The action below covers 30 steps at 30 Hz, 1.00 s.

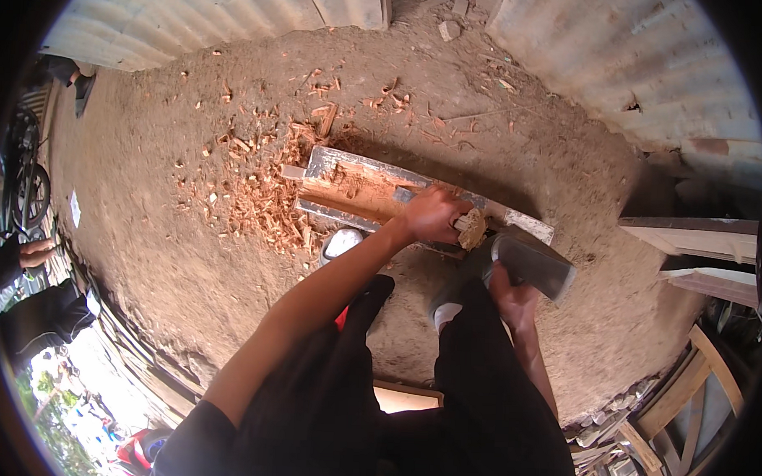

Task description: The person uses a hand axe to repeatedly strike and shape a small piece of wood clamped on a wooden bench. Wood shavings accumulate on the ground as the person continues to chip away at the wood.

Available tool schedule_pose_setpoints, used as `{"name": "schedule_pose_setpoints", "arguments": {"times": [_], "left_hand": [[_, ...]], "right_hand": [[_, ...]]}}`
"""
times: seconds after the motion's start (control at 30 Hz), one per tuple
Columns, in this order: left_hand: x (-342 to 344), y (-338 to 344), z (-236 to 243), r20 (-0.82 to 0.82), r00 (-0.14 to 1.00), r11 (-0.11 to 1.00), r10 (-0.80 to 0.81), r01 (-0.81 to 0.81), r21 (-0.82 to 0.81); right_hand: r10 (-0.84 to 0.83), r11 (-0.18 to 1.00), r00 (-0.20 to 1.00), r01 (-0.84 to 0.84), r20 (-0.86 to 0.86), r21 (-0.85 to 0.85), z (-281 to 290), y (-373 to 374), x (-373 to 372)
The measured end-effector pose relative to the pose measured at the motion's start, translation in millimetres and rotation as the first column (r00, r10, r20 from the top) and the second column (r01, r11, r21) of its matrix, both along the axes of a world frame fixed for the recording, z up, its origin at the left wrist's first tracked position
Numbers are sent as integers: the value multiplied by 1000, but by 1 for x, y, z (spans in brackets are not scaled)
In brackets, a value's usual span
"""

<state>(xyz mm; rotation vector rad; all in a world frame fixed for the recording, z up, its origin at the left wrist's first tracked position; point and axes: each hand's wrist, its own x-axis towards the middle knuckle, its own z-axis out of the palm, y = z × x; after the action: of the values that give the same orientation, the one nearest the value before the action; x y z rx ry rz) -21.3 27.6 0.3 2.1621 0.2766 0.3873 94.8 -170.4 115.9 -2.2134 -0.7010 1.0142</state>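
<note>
Timber, a long plank with a reddish hollow cut into its top, lies flat on the dirt just ahead of my feet. My left hand is on the plank's near end, fingers wrapped around a chisel handle whose mushroomed top sticks out past my knuckles. My right hand is just behind that, closed around the grip of a blocky grey mallet, its head hanging close beside the chisel top. I judge this is mid-chiselling, between blows. The next strike needs the chisel held steady and the mallet landing square. Reddish wood chips litter the ground off the plank's far end, and corrugated sheeting stands well beyond it.
</note>
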Motion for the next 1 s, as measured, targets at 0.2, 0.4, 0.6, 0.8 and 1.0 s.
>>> {"name": "schedule_pose_setpoints", "arguments": {"times": [0.2, 0.4, 0.6, 0.8, 1.0], "left_hand": [[-6, -4, -7, -26, 999, 998, 33, -32, 61], [0, -3, -16, -49, 999, 985, 5, 4, 170], [4, -3, -5, 8, 995, 992, 98, -98, 85], [6, 4, -3, -49, 989, 991, 137, -137, 6], [7, 3, 3, -41, 991, 992, 127, -127, 3]], "right_hand": [[-23, 998, 995, 28, -93, 51, 13, 10, 8], [183, 983, 974, -181, 136, -31, -8, 12, -12], [-170, 972, 981, 183, -96, 145, 8, 5, 2], [-60, 992, 946, 92, -320, 86, -23, 8, 10], [-297, 937, 874, 344, -385, 60, -3, 8, 8]]}}
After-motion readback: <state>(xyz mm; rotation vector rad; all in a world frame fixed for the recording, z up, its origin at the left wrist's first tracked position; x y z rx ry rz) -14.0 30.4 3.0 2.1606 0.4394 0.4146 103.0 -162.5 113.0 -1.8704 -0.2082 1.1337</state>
